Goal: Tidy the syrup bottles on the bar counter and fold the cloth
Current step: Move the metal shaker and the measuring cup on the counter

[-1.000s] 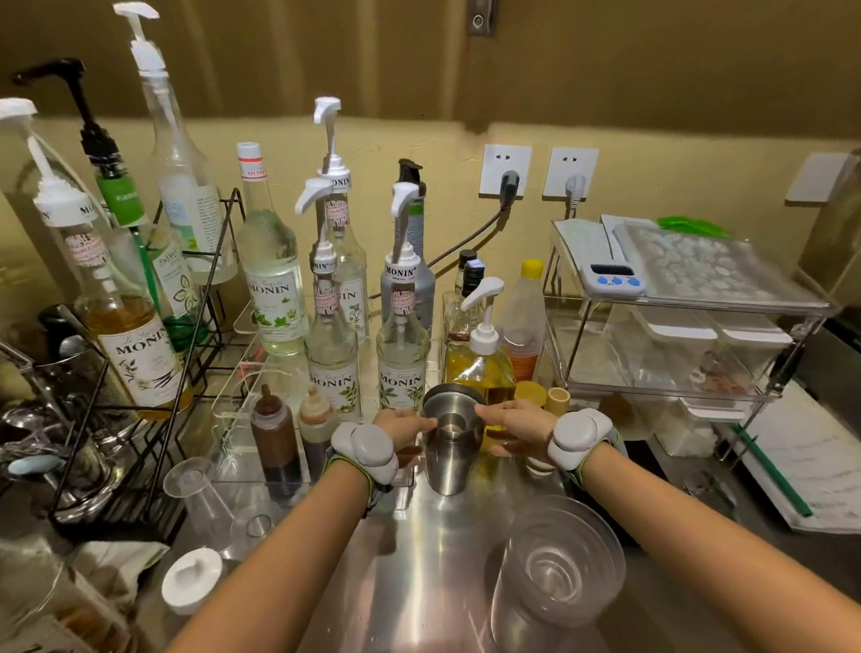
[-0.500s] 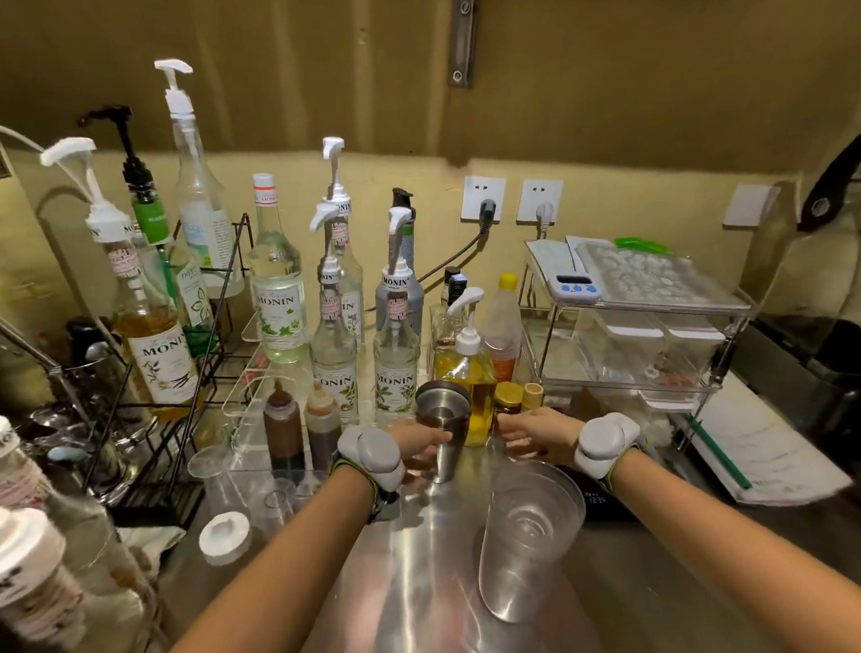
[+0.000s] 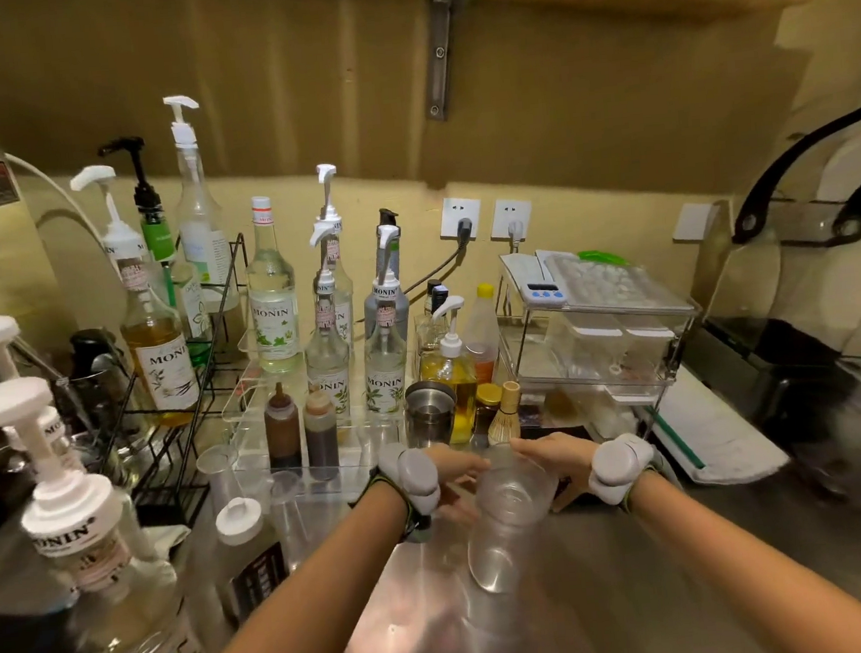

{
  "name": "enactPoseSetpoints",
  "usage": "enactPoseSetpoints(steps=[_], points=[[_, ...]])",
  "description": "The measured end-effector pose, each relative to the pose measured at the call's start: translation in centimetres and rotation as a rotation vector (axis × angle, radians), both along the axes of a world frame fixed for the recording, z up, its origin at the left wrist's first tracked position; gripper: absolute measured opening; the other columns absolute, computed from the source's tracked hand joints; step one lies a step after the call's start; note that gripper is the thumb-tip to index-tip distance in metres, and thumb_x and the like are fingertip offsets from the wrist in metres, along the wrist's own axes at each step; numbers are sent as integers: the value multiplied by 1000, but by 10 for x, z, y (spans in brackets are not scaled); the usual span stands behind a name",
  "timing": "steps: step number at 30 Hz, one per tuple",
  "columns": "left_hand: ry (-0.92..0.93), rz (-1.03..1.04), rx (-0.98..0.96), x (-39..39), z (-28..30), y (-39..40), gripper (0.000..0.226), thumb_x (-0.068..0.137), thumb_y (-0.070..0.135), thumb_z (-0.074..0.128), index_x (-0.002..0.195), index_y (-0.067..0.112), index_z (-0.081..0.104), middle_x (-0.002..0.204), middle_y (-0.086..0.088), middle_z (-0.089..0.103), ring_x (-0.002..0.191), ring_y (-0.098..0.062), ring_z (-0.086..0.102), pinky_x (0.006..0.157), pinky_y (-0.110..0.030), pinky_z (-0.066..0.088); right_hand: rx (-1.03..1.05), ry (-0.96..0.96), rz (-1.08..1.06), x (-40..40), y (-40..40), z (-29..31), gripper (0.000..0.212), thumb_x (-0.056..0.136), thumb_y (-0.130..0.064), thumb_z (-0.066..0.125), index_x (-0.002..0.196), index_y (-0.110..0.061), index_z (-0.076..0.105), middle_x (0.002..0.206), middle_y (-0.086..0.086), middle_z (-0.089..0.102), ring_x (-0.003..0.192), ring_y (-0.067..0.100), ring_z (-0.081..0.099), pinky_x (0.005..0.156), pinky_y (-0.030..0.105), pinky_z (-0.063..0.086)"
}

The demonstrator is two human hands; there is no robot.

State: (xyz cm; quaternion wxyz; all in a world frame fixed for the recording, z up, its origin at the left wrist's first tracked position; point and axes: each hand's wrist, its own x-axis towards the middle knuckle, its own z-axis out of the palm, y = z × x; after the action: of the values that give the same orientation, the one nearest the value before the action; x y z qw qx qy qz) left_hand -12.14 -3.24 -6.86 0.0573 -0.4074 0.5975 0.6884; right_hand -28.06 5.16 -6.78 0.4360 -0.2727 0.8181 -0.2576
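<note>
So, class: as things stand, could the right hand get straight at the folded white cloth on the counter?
Probably yes, once free. The right hand is on the clear plastic cup, and the white cloth lies on bare counter to its right, with nothing between them.

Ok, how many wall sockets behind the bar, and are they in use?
2. The left socket and the right socket sit side by side on the yellow wall above the clear rack; each has a plug in it. Others may be hidden behind the bottles.
</note>
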Motion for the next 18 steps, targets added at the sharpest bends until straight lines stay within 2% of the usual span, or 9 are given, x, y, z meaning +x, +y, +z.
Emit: enactPoseSetpoints(steps=[1, 2, 4, 6, 8, 12, 16, 18], points=[[-1, 14, 7, 0, -1, 2, 32, 95, 24, 53, 121, 5, 47, 93, -7, 60, 51, -20, 67, 45, -28, 57, 3, -9, -3, 1, 3, -1, 62, 91, -48, 50, 139, -9, 43, 141, 17, 46, 128, 37, 47, 99, 51, 48], [-3, 30, 13, -1, -1, 3, 30, 95, 22, 53, 120, 5, 46, 97, -8, 59, 51, -21, 66, 43, -28, 57, 2, -18, -15, 2, 5, -3, 61, 91, -47, 51, 138, -9, 44, 140, 17, 47, 126, 37, 49, 98, 50, 49], [-9, 51, 8, -2, -2, 3, 26, 94, 17, 55, 114, 4, 45, 111, -11, 57, 61, -24, 64, 58, -35, 59, -22, -29, -55, 5, 6, -5, 58, 91, -41, 55, 137, -7, 45, 139, 18, 47, 123, 38, 51, 91, 47, 51], [-12, 58, -19, -3, -3, 1, 27, 92, 14, 58, 113, 1, 46, 114, -13, 57, 67, -26, 63, 75, -38, 55, -55, -38, -96, 5, 5, -5, 54, 90, -34, 59, 135, -6, 46, 138, 18, 44, 121, 39, 51, 83, 47, 51], [-15, 56, -39, -5, -4, -1, 33, 91, 14, 60, 119, 0, 48, 111, -15, 60, 69, -26, 63, 80, -37, 54, -77, -41, -111, 3, 3, -6, 50, 90, -30, 60, 132, -6, 48, 137, 18, 44, 121, 38, 49, 83, 48, 53], [2, 88, -69, -12, -5, -9, 45, 87, 11, 65, 128, -5, 51, 94, -17, 63, 70, -26, 64, 79, -37, 55, -117, -18, -160, -1, -7, -10, 44, 91, -25, 59, 130, -7, 50, 137, 15, 46, 123, 35, 48, 95, 52, 51], [41, 142, -73, -20, -8, -19, 45, 87, 9, 65, 128, -4, 54, 86, -18, 61, 64, -23, 62, 62, -28, 57, -151, -7, -193, -4, -19, -11, 44, 91, -20, 58, 131, -5, 48, 137, 16, 46, 125, 34, 47, 96, 48, 51], [73, 184, -70, -26, -11, -27, 43, 87, 7, 65, 126, -6, 55, 81, -14, 57, 63, -23, 60, 65, -29, 55, -160, -8, -204, -8, -26, -11, 43, 91, -18, 57, 131, -4, 48, 137, 16, 46, 125, 34, 46, 95, 48, 51]])
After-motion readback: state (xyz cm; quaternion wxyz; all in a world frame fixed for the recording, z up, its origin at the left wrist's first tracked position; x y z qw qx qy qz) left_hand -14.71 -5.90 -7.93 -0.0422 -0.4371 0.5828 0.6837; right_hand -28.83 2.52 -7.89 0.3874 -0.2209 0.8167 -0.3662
